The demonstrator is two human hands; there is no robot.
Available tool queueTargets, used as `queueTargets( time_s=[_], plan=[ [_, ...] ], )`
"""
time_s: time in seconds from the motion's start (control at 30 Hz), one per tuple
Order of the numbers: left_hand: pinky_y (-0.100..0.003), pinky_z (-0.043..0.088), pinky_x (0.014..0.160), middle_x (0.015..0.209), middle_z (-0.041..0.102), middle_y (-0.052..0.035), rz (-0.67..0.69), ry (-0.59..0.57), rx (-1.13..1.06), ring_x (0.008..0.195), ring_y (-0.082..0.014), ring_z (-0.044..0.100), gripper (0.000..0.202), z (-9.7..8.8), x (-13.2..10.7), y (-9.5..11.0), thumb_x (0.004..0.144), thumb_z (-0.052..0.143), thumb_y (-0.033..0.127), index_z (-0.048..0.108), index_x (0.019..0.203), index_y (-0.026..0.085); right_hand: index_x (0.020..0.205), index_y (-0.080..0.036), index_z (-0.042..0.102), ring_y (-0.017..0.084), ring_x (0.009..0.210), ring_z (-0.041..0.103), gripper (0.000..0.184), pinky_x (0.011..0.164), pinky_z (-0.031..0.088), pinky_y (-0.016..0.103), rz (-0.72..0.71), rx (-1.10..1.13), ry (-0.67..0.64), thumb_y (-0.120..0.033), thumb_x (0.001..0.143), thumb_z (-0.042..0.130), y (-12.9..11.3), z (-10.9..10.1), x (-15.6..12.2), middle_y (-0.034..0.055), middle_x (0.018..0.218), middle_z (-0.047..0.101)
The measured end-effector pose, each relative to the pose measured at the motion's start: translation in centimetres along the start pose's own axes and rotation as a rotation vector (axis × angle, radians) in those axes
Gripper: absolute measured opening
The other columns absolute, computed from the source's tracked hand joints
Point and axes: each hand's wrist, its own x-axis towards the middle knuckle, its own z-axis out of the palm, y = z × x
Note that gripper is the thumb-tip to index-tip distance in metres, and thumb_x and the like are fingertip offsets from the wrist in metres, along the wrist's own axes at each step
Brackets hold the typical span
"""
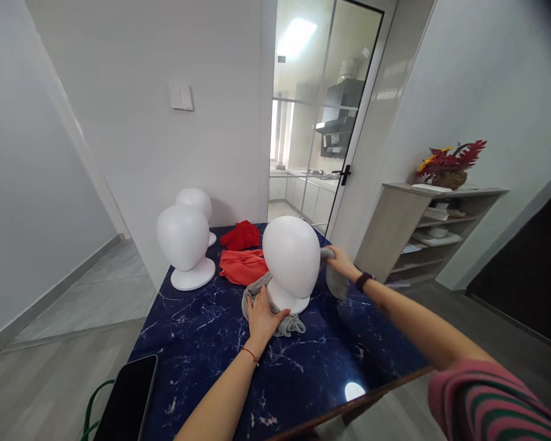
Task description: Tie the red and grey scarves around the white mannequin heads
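We see a white head form point(291, 254) standing on the blue, marbled surface point(193, 337), between the two hands, its long axis near upright. The left hand point(262, 315) lies at the near left of the round foot point(290, 302), thumb and fingers spread wide over a grey cloth point(290, 327) bunched along the foot's near edge. The right hand point(340, 262), higher and to the form's right, grips grey fabric point(336, 283) that hangs just beside it. Of the two, we judge the left nearer the foot. Since the form blocks the stretch behind it, we cannot tell whether cloth and fabric are one piece.
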Motion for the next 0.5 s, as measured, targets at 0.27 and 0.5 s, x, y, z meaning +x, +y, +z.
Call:
queueTargets(
  time_s=[0.27,0.5],
  plan=[
    [-0.052,0.009,0.114,0.140,0.045,-0.0179,-0.028,-0.021,-0.028,0.132,-0.0306,0.039,0.094,-0.1,-0.3,0.0,0.064,0.067,0.055,0.030,0.140,0.013,0.100,-0.012,0.064,0.016,0.089,0.060,0.037,0.087,0.046,0.029,-0.303,0.222,-0.096,-0.006,0.066,0.052,-14.6,-3.0,15.1,0.0056,0.099,0.069],
    [-0.053,0.011,0.113,0.141,0.044,-0.0156,-0.041,-0.020,-0.036,0.134,-0.0315,0.035,0.096,-0.4,0.0,0.4,0.061,0.071,0.050,0.029,0.141,0.017,0.098,-0.014,0.062,0.018,0.088,0.059,0.034,0.086,0.046,0.035,-0.503,0.371,-0.112,-0.005,0.068,0.051,-24.4,-1.4,11.0,0.0044,0.094,0.066]
  ],
)
